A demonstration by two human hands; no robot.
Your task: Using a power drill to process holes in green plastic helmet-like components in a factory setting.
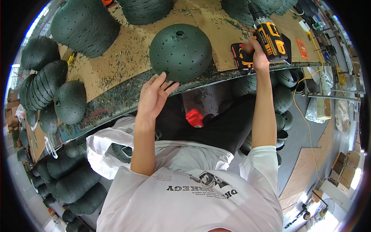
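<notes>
A dark green dome-shaped shell (pixel 181 50), dotted with small holes and with a round raised opening near its top, rests on the workbench in front of me. My left hand (pixel 154 92) is at its near lower edge, fingers stretched out and fingertips against the rim; the thumb sits a little apart. To the right, my right hand (pixel 258 56) is wrapped round the handle of a yellow and black cordless drill (pixel 269 38). The drill's chuck points away from me, over the far side of the bench, and is clear of the dome.
Brown cardboard (pixel 127 46) littered with green shavings covers the bench. Stacked green shells (pixel 85 27) stand at the far left, with more beyond and under the bench. A yellow cutter (pixel 71 58) lies left, an orange card (pixel 302 48) right. A yellow cable (pixel 299 101) hangs off the right side.
</notes>
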